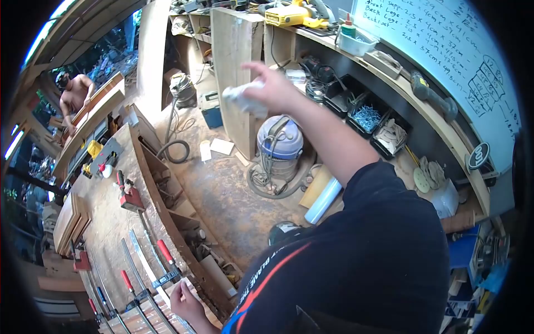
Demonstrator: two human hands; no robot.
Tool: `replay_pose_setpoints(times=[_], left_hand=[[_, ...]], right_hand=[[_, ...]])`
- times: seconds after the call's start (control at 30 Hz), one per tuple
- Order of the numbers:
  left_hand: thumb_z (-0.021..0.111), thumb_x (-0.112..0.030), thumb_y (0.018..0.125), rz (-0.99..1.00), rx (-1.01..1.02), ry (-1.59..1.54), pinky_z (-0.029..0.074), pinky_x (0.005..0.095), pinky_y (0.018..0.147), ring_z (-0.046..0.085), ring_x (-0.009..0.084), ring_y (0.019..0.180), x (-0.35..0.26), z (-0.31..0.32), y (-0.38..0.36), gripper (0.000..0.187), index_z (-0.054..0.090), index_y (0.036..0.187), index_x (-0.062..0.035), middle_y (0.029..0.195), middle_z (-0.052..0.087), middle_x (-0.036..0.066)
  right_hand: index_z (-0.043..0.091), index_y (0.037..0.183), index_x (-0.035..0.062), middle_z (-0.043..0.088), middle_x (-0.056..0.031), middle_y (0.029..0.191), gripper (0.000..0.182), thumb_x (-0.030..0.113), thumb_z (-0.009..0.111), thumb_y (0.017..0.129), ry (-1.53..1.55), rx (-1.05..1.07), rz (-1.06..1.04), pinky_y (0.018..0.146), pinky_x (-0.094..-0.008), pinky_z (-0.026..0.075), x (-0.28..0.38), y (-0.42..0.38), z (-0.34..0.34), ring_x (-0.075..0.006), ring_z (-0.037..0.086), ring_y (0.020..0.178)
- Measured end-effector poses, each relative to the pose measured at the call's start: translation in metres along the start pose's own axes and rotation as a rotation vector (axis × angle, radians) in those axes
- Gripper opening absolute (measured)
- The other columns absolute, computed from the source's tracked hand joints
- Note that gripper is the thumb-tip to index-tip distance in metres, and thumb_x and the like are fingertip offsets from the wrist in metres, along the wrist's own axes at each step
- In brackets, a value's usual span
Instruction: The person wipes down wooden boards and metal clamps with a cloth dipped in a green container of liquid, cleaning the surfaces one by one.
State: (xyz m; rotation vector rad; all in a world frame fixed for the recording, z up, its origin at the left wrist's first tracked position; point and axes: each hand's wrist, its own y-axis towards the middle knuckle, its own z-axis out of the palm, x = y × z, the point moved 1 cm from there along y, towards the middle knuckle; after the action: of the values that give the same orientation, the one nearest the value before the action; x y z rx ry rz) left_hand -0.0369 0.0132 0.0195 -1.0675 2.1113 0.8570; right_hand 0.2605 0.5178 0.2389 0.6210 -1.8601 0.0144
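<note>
My right hand [272, 92] is raised above the floor, closed around a crumpled whitish rag [246, 100], blurred by motion, with the index finger stretched out. Behind the rag stands a tall wooden panel [236, 61]. My left hand [188, 303] is low at the workbench edge with its fingers pinched together; a small pale bit shows at the tips, too small to name. Close to it are several bar clamps with red handles [165, 252], lying across glued wooden strips [150, 316].
A shop vacuum [280, 139] with a coiled hose stands on the dusty floor. Stacked boards [71, 222] and a red clamp head [131, 199] are on the workbench [111, 192]. A shelf [389, 78] holds power tools under a whiteboard [439, 50]. Another person [78, 94] works at the back left.
</note>
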Motion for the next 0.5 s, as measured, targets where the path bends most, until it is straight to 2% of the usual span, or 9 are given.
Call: replay_pose_setpoints(times=[0.03,0.07,0.1,0.17,0.23,0.3,0.33,0.43,0.5], left_hand=[[0.074,-0.014,0.096,0.004,0.001,-0.095,0.053,0.0312,0.073,0.068,0.0181,0.08,-0.016,0.02,0.004,0.018,0.076,0.099,0.0034,0.087,0.074,0.01],[0.074,-0.014,0.095,0.031,0.004,-0.078,0.053,0.0306,0.073,0.066,0.0171,0.078,-0.035,0.037,0.006,0.016,0.076,0.097,0.0024,0.086,0.074,0.009],[0.075,-0.013,0.095,0.032,0.03,-0.105,0.053,0.0306,0.073,0.066,0.0169,0.077,-0.039,0.045,0.016,0.015,0.076,0.097,0.0019,0.086,0.073,0.009],[0.076,-0.013,0.094,0.028,0.09,-0.153,0.053,0.0305,0.072,0.065,0.0163,0.077,-0.042,0.063,0.037,0.014,0.075,0.095,0.0009,0.086,0.073,0.008],[0.076,-0.013,0.094,0.075,0.125,-0.053,0.051,0.0308,0.07,0.064,0.0158,0.075,-0.042,0.076,0.061,0.014,0.074,0.092,0.0,0.083,0.071,0.008],[0.075,-0.014,0.094,0.122,0.135,-0.02,0.051,0.0309,0.069,0.063,0.016,0.074,-0.045,0.094,0.085,0.014,0.073,0.092,-0.0003,0.082,0.07,0.008],[0.073,-0.016,0.096,0.05,0.128,-0.041,0.051,0.0313,0.07,0.063,0.0154,0.075,-0.049,0.103,0.094,0.016,0.072,0.092,-0.0004,0.082,0.07,0.008],[0.071,-0.017,0.098,0.01,0.117,-0.002,0.051,0.0307,0.07,0.063,0.0149,0.075,-0.045,0.124,0.126,0.017,0.072,0.092,-0.0005,0.083,0.071,0.009],[0.066,-0.015,0.101,-0.01,0.028,-0.066,0.052,0.0307,0.072,0.065,0.0157,0.078,-0.058,0.137,0.142,0.019,0.073,0.096,0.0014,0.084,0.071,0.01]], right_hand=[[0.05,0.151,0.0147,0.071,-0.0157,0.111,0.07,0.02,0.077,0.086,0.065,-0.108,-0.041,0.083,-0.0342,0.058,-0.005,0.006,-0.02,-0.0197,0.069,0.095],[0.049,0.152,0.0127,0.071,-0.0174,0.112,0.071,0.017,0.078,0.087,-0.17,-0.238,-0.11,0.085,-0.0342,0.057,-0.015,0.017,-0.048,-0.0191,0.069,0.096],[0.045,0.153,0.0087,0.071,-0.0186,0.114,0.073,0.015,0.077,0.088,-0.18,-0.312,-0.078,0.087,-0.0343,0.056,-0.026,0.025,-0.067,-0.0194,0.07,0.098],[0.035,0.157,0.001,0.069,-0.0221,0.117,0.081,0.016,0.076,0.089,0.14,-0.372,-0.002,0.089,-0.0355,0.056,-0.057,0.048,-0.103,-0.0228,0.071,0.101],[0.032,0.159,0.0002,0.068,-0.0236,0.12,0.084,0.016,0.077,0.089,0.274,-0.511,0.021,0.088,-0.0362,0.057,-0.054,0.066,-0.13,-0.0247,0.07,0.101],[0.035,0.156,-0.0039,0.066,-0.0232,0.126,0.085,0.017,0.079,0.085,0.241,-0.649,-0.011,0.09,-0.0371,0.056,-0.069,0.097,-0.156,-0.0253,0.068,0.107],[0.039,0.153,-0.0048,0.065,-0.0234,0.127,0.082,0.018,0.078,0.085,0.018,-0.708,0.036,0.091,-0.0368,0.056,-0.069,0.107,-0.166,-0.0255,0.067,0.11],[0.046,0.144,-0.0061,0.068,-0.0229,0.123,0.077,0.026,0.078,0.083,-0.179,-0.904,-0.095,0.095,-0.0367,0.054,-0.107,0.159,-0.182,-0.0262,0.068,0.111],[0.035,0.155,-0.0046,0.069,-0.0205,0.12,0.085,0.018,0.077,0.084,-0.116,-0.885,-0.07,0.085,-0.0343,0.056,-0.125,0.182,-0.18,-0.0229,0.07,0.101]])
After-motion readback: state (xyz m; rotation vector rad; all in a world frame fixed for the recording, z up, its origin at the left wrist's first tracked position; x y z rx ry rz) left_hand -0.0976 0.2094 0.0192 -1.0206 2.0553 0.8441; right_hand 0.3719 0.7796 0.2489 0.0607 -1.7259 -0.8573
